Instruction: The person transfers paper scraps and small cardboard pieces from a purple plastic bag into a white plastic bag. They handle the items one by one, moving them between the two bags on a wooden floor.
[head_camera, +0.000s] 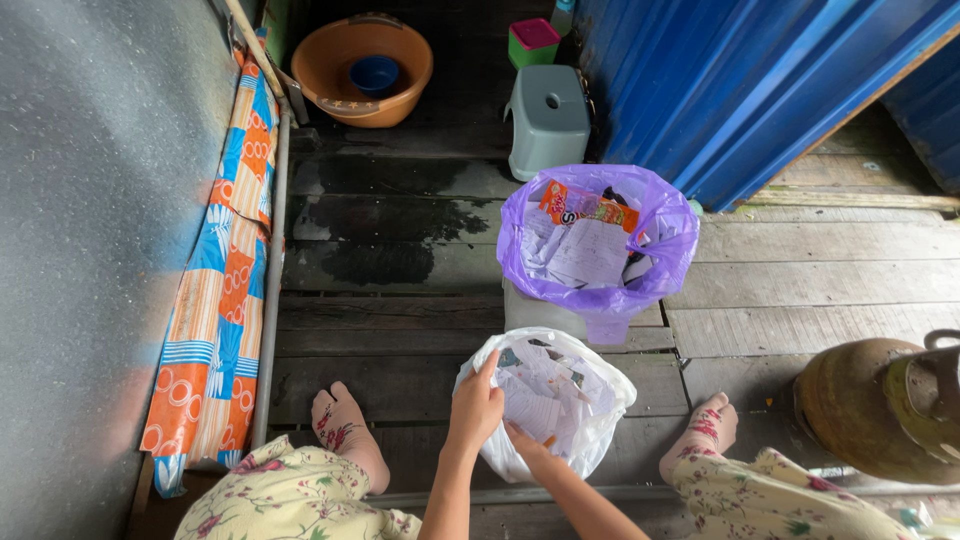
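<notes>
A white plastic bag (560, 400) full of paper scraps sits on the wooden floor between my feet. My left hand (475, 405) grips the bag's left rim, thumb up along the edge. My right hand (530, 447) holds the bag's near rim from below, fingers tucked into the opening. Just beyond stands a bin lined with a purple bag (598, 240), holding papers and an orange snack wrapper (580, 205).
A grey plastic stool (547, 120) stands behind the bin, an orange basin (365, 70) with a blue bowl farther back. A rusty gas cylinder (880, 405) lies at right. A patterned folding cot (225, 270) runs along the left wall. Blue corrugated sheeting (750, 80) stands at right rear.
</notes>
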